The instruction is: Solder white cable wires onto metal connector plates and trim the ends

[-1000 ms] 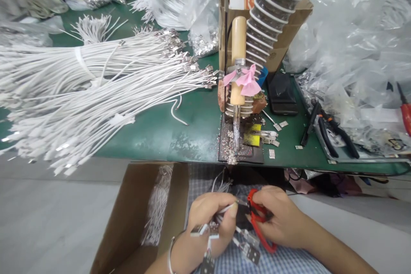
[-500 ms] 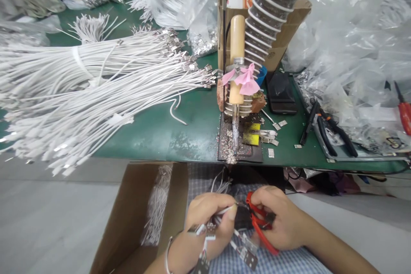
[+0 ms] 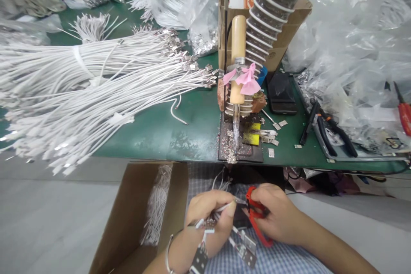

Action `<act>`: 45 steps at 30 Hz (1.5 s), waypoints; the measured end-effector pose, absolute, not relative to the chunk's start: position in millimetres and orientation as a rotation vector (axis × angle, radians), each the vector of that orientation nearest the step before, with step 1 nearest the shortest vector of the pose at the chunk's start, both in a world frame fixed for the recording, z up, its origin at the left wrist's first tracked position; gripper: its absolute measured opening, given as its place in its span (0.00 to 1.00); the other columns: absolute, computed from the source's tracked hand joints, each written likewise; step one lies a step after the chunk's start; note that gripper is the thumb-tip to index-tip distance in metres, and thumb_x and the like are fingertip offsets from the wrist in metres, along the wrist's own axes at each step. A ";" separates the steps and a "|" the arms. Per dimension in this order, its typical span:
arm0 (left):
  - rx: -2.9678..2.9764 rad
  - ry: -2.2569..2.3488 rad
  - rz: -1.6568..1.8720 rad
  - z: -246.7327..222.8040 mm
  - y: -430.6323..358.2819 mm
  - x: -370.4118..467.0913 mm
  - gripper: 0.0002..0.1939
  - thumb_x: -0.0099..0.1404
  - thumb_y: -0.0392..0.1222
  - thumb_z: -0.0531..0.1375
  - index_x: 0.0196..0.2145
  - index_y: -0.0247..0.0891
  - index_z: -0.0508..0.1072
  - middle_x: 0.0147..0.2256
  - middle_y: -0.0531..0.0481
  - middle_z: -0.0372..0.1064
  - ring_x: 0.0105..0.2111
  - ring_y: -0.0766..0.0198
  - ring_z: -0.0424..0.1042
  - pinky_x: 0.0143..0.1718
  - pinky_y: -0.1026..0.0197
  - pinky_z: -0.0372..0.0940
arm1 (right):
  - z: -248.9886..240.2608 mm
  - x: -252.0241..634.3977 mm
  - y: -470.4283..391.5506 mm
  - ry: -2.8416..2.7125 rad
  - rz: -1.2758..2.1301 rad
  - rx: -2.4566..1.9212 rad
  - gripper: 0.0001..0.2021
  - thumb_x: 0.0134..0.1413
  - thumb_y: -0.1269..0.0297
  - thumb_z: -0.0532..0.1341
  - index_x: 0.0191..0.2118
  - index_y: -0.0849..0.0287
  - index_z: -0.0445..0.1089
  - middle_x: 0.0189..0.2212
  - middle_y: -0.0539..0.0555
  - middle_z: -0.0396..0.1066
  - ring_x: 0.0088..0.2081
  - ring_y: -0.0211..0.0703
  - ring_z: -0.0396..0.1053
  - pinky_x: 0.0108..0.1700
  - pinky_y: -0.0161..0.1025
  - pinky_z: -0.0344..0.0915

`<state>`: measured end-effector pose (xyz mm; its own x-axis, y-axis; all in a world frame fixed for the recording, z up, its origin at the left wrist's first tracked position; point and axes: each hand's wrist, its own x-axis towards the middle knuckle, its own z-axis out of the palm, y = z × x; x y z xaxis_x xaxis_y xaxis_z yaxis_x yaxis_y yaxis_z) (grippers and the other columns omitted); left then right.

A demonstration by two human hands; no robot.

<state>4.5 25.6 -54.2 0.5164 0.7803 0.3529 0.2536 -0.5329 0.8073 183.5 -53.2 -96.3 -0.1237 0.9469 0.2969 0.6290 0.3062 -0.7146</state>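
Note:
Over my lap, my left hand (image 3: 212, 216) grips several white cables (image 3: 219, 210), thumb and index finger pinching them near one end. Metal USB plugs (image 3: 245, 248) with bits of bare wire dangle below and beside that hand. Red-handled scissors (image 3: 256, 218) are in my right hand (image 3: 278, 216), fingers around the handle loops. The short metal blades point left and meet the pinched cable end at my left fingertips. Whether the blades are closed on the cable is hidden by the fingers.
A wooden-handled soldering iron (image 3: 238, 60) is clamped upright at the green table's (image 3: 154, 137) front edge. Bundled white cables (image 3: 96, 81) lie left. Black-handled pliers (image 3: 337, 130) and plastic bags (image 3: 353, 43) sit right. A cardboard box (image 3: 120, 218) stands below, left of my lap.
My right hand and the scissors have shifted slightly up and left, and the handles have turned a little. The left hand stays nearly in place; the hanging plugs have swung slightly.

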 end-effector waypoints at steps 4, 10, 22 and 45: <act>1.964 0.824 0.929 -60.1 21.7 1.7 0.04 0.65 0.33 0.58 0.33 0.39 0.71 0.23 0.58 0.71 0.20 0.75 0.69 0.22 0.75 0.61 | -95.5 180.6 -55.5 -1.720 0.822 -1.381 0.09 0.57 0.69 0.57 0.28 0.62 0.55 0.19 0.46 0.53 0.23 0.29 0.48 0.27 0.30 0.46; 1.934 0.804 0.894 -67.5 17.8 -3.0 0.03 0.67 0.36 0.58 0.34 0.39 0.71 0.24 0.56 0.70 0.22 0.72 0.70 0.25 0.72 0.64 | -94.8 178.3 -56.1 -1.081 1.959 -0.734 0.22 0.47 0.59 0.68 0.30 0.60 0.52 0.20 0.43 0.52 0.20 0.25 0.47 0.21 0.25 0.44; 1.253 0.595 0.637 -73.9 14.9 -4.1 0.09 0.75 0.41 0.52 0.40 0.39 0.71 0.18 0.56 0.62 0.16 0.76 0.59 0.18 0.76 0.55 | -100.5 168.3 -48.3 -1.689 0.570 -1.405 0.10 0.57 0.67 0.58 0.28 0.61 0.56 0.19 0.46 0.53 0.22 0.30 0.50 0.26 0.30 0.48; 1.522 0.782 0.928 -77.8 9.5 5.0 0.12 0.74 0.40 0.53 0.36 0.35 0.73 0.18 0.54 0.68 0.17 0.72 0.69 0.25 0.71 0.64 | -102.9 161.6 -55.8 -1.069 1.660 -0.999 0.18 0.56 0.61 0.63 0.31 0.61 0.51 0.20 0.44 0.52 0.20 0.24 0.47 0.21 0.23 0.46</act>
<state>5.0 9.5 -77.8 0.4688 0.8728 0.1356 -0.0141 -0.1462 0.9892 161.6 -55.8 -102.9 -0.2733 0.9494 -0.1547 -0.2521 -0.2259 -0.9410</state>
